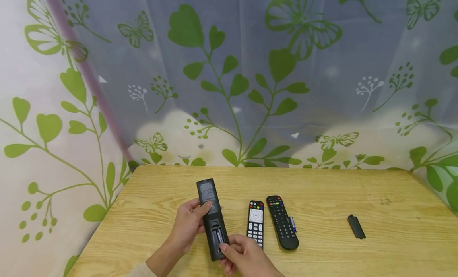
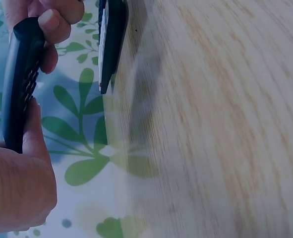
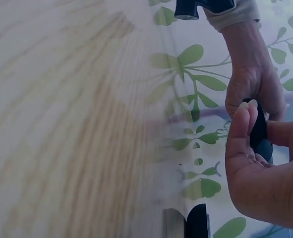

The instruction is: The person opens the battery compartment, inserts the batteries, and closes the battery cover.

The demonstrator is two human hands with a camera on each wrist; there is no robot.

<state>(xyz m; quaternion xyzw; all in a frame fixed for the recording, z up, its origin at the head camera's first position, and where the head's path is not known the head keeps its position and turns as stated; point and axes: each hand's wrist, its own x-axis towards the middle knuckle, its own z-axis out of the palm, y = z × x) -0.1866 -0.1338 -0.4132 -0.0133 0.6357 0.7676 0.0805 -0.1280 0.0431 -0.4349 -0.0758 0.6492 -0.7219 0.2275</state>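
A black remote control (image 1: 207,195) is held above the table, its back facing up and its battery compartment uncovered. One battery (image 1: 219,235) shows inside that compartment. My left hand (image 1: 184,225) grips the remote along its left side, thumb across the back. At the lower end my right hand (image 1: 247,255) holds the remote, with its thumb at the compartment's lower edge. In the right wrist view the right hand (image 3: 265,183) has its fingers and thumb on either side of the remote (image 3: 259,136). A black battery cover (image 1: 356,227) lies apart on the right of the table.
Beside the right hand lies a black remote with white buttons (image 1: 255,217), partly hidden by it. Another black remote (image 1: 282,223) lies further right, with a small blue and silver cylinder (image 1: 293,224) against its side. A patterned curtain (image 1: 250,90) hangs behind the wooden table (image 1: 322,189).
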